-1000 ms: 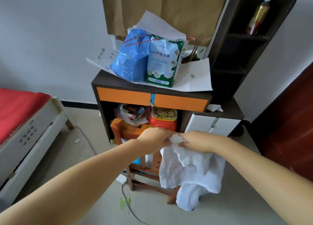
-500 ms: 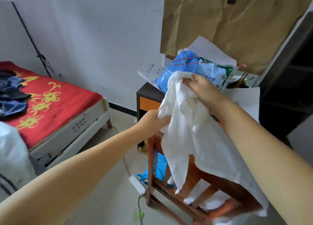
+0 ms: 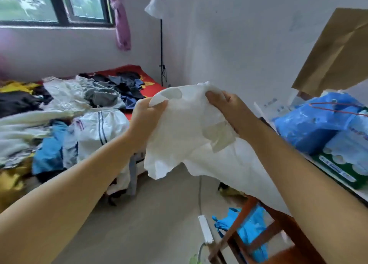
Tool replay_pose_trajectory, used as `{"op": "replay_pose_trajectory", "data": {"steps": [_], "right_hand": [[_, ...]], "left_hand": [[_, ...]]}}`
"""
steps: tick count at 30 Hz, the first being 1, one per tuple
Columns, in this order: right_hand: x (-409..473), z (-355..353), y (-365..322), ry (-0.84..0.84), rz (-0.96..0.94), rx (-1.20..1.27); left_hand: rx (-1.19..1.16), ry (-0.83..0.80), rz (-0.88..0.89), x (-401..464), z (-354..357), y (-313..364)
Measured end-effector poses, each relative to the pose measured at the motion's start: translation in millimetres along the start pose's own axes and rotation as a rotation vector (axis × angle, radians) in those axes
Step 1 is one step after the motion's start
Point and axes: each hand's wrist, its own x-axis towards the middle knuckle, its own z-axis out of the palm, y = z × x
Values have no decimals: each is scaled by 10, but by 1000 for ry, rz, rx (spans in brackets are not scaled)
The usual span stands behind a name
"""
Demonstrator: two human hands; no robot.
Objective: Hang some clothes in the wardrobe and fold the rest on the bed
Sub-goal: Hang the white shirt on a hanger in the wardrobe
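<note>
Far left, a red-covered bed [image 3: 153, 84] against the wall, heaped with mixed clothes [image 3: 65, 112] in white, grey, black, blue and yellow, none visibly folded; above it a window [image 3: 55, 5] with a purple curtain [image 3: 122, 21] at its edge; no wardrobe in view. Lower right, a wooden chair [image 3: 264, 226] with something bright blue beneath it; on the right edge, a surface carrying a blue plastic bag [image 3: 310, 122] and a green-and-white pack [image 3: 346, 160]; a white power strip [image 3: 206, 229] lying on the floor.

Centre, held up in the air between bed and chair: a white garment [image 3: 191, 136], bunched at the top, a pale patch showing on its front, the lower part trailing down to the right over the chair. Left hand [image 3: 145, 114] clamped on one upper corner, fingers curled round the cloth; right hand [image 3: 227, 106] pinching the top edge beside it; hands apart, cloth stretched between.

Step in hand, by the look of it: carrying one piece over to be sorted, very early in the task. Next, probably: clearing the trailing hem off the chair without snagging, finding collar or shoulders, then choosing hanger or flat fold on the crowded bed.
</note>
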Motion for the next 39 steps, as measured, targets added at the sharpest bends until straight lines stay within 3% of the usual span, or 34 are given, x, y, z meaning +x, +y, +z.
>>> {"op": "replay_pose_trajectory", "data": {"steps": [6,9,12,16,22,26,31,36,39], "right_hand": [[299,1061,-195,-322,-30,-120],[400,1577,-307,-479,-66,-277],[508,1956,-390,-425,-167,-284],[561,2497,-455,-336,-293,-302],[475,3492,-440,-471,-316,-310],[477,3877,-463,-512,-290,-187],[558,4187,-466,-490,-259,-54],[735,4443,-396,-286,-209,92],[890,4597,-210,-170,-135,20]], "left_hand": [[381,229,254,4,-1283,90],[588,91,324,-75,-1933,57],[775,-63,271,-177,-2412,-211],[716,-76,-17,-312,-2843,-534],[701,265,-106,-639,-3713,-591],[619,577,-118,-923,-4250,-599],[481,716,-315,-1359,-4805,-895],[460,811,-542,-1928,-5184,-1069],[376,828,-622,-2116,-5223,-921]]}}
